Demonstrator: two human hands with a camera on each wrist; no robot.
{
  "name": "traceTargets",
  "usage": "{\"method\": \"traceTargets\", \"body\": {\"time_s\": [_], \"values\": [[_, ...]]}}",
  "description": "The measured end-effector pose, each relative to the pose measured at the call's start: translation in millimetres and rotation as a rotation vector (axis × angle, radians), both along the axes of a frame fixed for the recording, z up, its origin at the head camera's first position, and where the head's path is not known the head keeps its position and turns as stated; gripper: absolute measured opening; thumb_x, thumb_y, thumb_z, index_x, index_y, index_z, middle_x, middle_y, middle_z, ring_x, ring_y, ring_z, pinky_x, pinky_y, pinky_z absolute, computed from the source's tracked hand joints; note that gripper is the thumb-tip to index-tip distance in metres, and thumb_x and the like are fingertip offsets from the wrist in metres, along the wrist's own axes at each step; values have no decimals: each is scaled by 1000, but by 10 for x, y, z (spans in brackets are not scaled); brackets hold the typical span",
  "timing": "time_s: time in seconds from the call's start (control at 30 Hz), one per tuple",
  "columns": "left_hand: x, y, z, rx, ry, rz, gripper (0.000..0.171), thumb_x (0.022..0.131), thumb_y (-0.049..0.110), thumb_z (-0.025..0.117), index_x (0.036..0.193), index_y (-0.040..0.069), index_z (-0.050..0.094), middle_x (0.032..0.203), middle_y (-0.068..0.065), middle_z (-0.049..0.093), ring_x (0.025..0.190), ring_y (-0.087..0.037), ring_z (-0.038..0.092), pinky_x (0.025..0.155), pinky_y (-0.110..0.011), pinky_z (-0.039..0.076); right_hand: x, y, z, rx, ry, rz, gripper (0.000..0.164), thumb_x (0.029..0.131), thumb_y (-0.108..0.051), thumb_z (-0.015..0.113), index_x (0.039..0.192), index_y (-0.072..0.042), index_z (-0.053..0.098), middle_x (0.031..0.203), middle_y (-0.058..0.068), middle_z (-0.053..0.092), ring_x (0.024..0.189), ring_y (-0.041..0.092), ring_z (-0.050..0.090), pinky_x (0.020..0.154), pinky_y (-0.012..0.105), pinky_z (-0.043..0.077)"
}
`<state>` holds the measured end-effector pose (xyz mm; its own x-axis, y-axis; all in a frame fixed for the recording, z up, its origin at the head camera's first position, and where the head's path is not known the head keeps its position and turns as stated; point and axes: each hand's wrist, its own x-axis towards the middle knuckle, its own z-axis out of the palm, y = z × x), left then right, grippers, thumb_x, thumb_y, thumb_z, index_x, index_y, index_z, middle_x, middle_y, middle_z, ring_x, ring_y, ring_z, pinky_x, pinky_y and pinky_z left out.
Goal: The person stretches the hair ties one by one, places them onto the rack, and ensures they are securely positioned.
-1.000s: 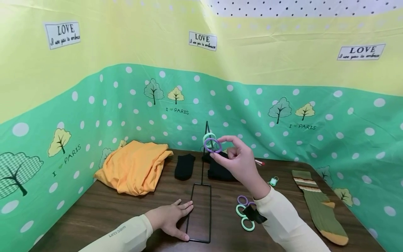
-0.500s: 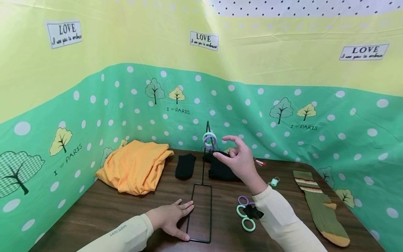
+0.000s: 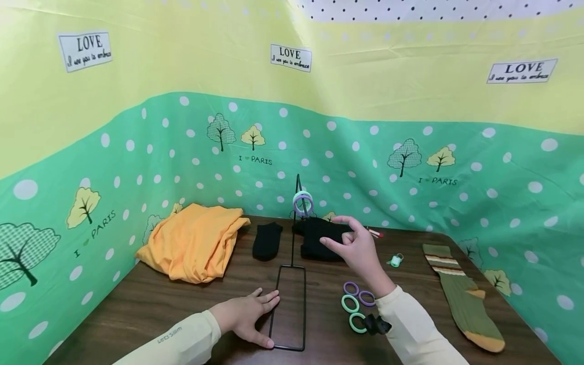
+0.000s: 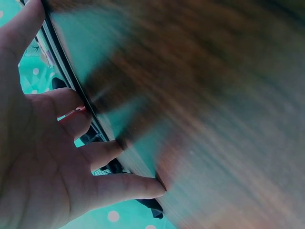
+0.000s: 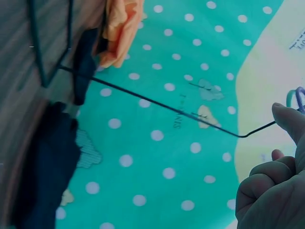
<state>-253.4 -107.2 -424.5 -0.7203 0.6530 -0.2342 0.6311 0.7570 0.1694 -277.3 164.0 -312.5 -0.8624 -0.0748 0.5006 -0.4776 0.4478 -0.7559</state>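
On the left, the person's left hand (image 3: 246, 317) lies low over the table, palm down, fingers spread and nearly straight, gripping nothing; fingertips meet the left bar of the wire stand (image 3: 292, 248), with the thumb at its near corner. The stand's flat base lies on the wood and its post rises behind, bending into a sloping arm near the top. A mint ring (image 3: 302, 192) and a purple ring (image 3: 312, 207) hang together on that arm. To their right, the right hand (image 3: 358, 248) is raised in the air, thumb and forefinger curved well apart with nothing between them, other fingers folded in. A gap separates it from the hanging rings.

Now the edges. An orange cloth (image 3: 196, 243) fills the far left corner against the polka-dot curtain (image 3: 292, 137). A black sock (image 3: 267, 242) lies just left of the post, and black cloth (image 3: 319, 243) lies behind the right hand. Tabletop (image 3: 324, 319) stretches between the base and two purple rings (image 3: 351, 283) and two mint rings (image 3: 343, 304) below the right wrist. A striped sock (image 3: 465, 299) runs along the right edge.
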Motion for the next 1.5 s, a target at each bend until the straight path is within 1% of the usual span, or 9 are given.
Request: {"method": "traceTargets", "body": {"time_s": [0.13, 0.23, 0.37, 0.47, 0.63, 0.83, 1.03, 1.17, 1.5], "values": [[-2, 0, 6, 1, -3, 5, 92, 75, 69, 57, 147, 19, 28, 155, 4, 18, 138, -41, 23, 104, -48, 35, -4, 72, -128, 15, -25, -30, 46, 75, -27, 77, 114, -14, 57, 47, -4, 23, 38, 7, 21, 42, 27, 30], [-6, -1, 2, 3, -5, 7, 93, 75, 70, 56, 147, 19, 27, 155, 4, 18, 138, -41, 23, 104, -49, 35, -16, 128, -231, 28, -54, -57, 45, 75, -30, 77, 112, -16, 57, 47, -5, 23, 38, 7, 21, 44, 27, 30], [-16, -2, 2, 3, 4, 3, 93, 75, 70, 56, 147, 18, 28, 155, 3, 18, 138, -41, 23, 103, -49, 35, -41, 211, -363, 31, -84, -94, 44, 74, -31, 78, 111, -18, 57, 47, -6, 23, 39, 7, 21, 43, 27, 29], [-20, -2, 4, 4, 7, 3, 93, 75, 70, 56, 147, 18, 28, 155, 3, 18, 137, -41, 23, 103, -49, 36, -56, 278, -452, 34, -103, -112, 45, 74, -31, 78, 111, -17, 57, 47, -6, 21, 39, 6, 20, 42, 27, 28], [-15, -8, 3, 4, 8, 8, 93, 75, 70, 56, 147, 18, 28, 155, 4, 18, 137, -41, 23, 103, -49, 36, -92, 394, -603, 13, -167, -134, 47, 74, -28, 78, 112, -13, 57, 48, -6, 20, 40, 6, 20, 42, 26, 27], [-12, -11, -2, 4, 4, 5, 94, 75, 70, 56, 147, 17, 28, 155, 2, 18, 137, -41, 23, 104, -49, 35, -149, 528, -777, -21, -255, -165, 48, 73, -28, 79, 113, -14, 57, 47, -7, 23, 40, 7, 22, 39, 23, 24], [-6, -8, 0, 5, 2, 1, 93, 75, 69, 56, 147, 17, 28, 155, 2, 18, 137, -41, 23, 105, -48, 34, -158, 623, -885, -3, -328, -164, 51, 74, -31, 78, 116, -13, 56, 47, -7, 23, 39, 7, 22, 39, 22, 24], [-4, -2, 12, -4, 3, 7, 92, 75, 69, 57, 147, 19, 28, 155, 4, 18, 137, -41, 23, 103, -48, 36, -169, 667, -940, 3, -368, -160, 53, 74, -32, 77, 117, -12, 55, 46, -7, 25, 39, 7, 24, 39, 23, 26], [9, 3, 22, -1, -1, 2, 91, 75, 68, 57, 147, 19, 28, 155, 4, 19, 137, -41, 23, 104, -48, 35, -226, 724, -1066, 36, -453, -143, 51, 76, -25, 76, 119, -8, 56, 48, -6, 32, 41, 7, 30, 41, 23, 29]]}}
